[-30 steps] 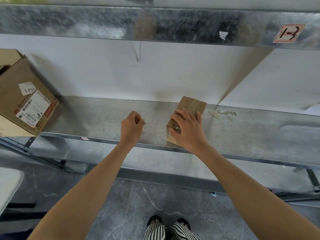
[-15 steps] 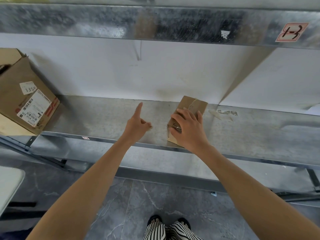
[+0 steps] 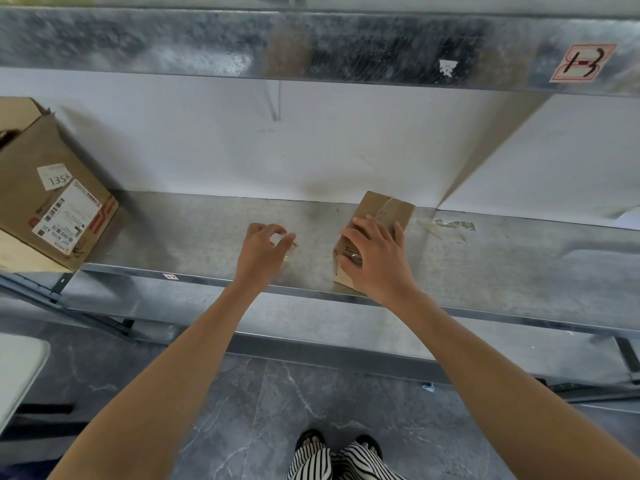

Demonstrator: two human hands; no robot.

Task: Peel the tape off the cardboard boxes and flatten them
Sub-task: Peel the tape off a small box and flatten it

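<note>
right grip point(image 3: 375, 258) clasping the small box point(image 3: 388, 207), left grip point(image 3: 263, 252) curled beside it
the small box sits at the shelf point(image 3: 194, 233) front edge; my left grip hovers apart from it (pinching tape or nothing, i cannot tell); a labelled box point(image 3: 52, 202) sits far left.

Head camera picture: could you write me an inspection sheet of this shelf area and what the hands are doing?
Surface: metal shelf, dull and scuffed.
Job's things: small box, taped, near the front edge; large box with shipping labels, tilted at the left end.
Clutter: tape scrap stuck right of the small box.
Hands: right hand grips the small box from above; left hand curled beside it, contents unclear.
Cables: nothing seen.
Surroundings: white wall, upper shelf labelled 1-3, grey tiled floor.
</note>
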